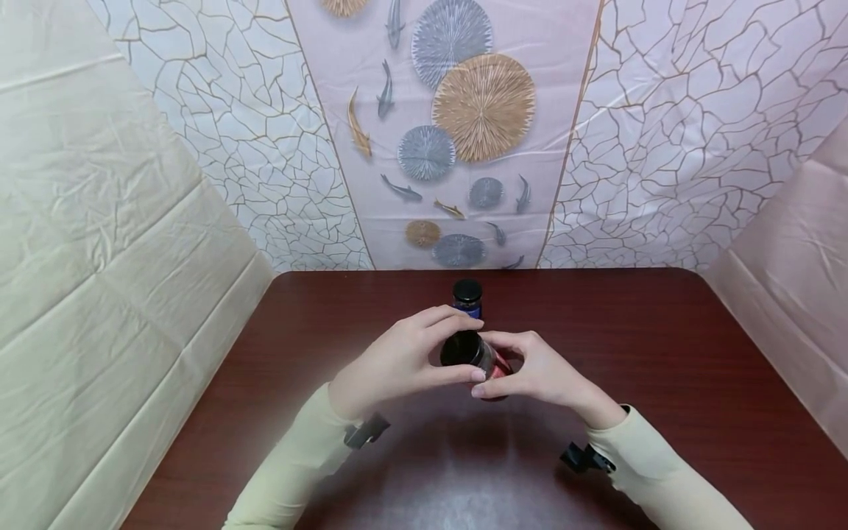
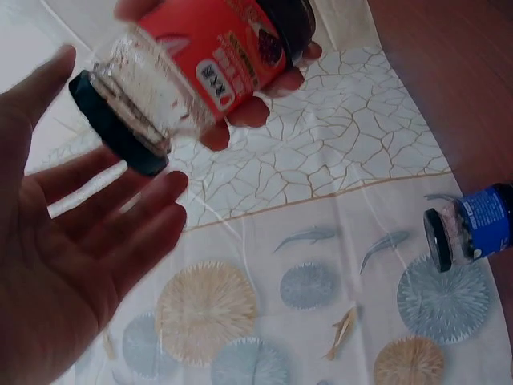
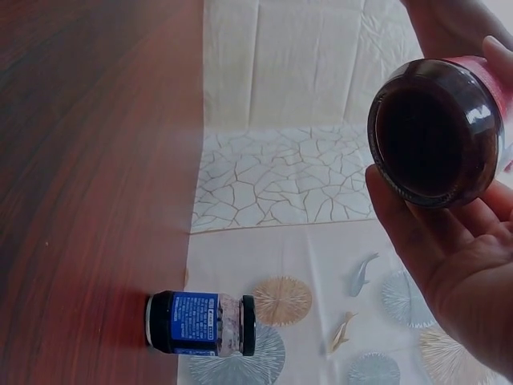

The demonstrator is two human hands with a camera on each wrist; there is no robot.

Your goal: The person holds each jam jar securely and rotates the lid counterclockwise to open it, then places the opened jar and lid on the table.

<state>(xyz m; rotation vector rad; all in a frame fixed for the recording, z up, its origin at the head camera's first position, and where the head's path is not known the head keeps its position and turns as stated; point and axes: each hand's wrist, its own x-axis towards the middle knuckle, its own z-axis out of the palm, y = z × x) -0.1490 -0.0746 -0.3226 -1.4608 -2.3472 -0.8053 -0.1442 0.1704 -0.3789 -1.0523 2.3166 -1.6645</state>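
A glass sauce jar with a red label [image 2: 220, 56] and a black lid [image 2: 120, 124] is held tilted above the table. My right hand [image 1: 539, 372] grips its body, thumb on one side and fingers on the other; the dark base [image 3: 425, 144] faces the right wrist view. Around the lid, my left hand [image 1: 414, 357] is arched with thumb and fingers spread apart. A gap shows between thumb and lid in the left wrist view. The lid sits on the jar's mouth, and smeared glass shows below it. Behind the hands stands a second jar, blue-labelled [image 3: 195, 317] and black-lidded.
The dark red-brown wooden table [image 1: 662, 331] has rounded far corners. Patterned cloth [image 1: 464, 184] hangs along its back edge, with pale creased cloth [image 1: 119, 294] on the left and more on the right. Black wrist mounts [image 1: 366, 431] sit at both cuffs.
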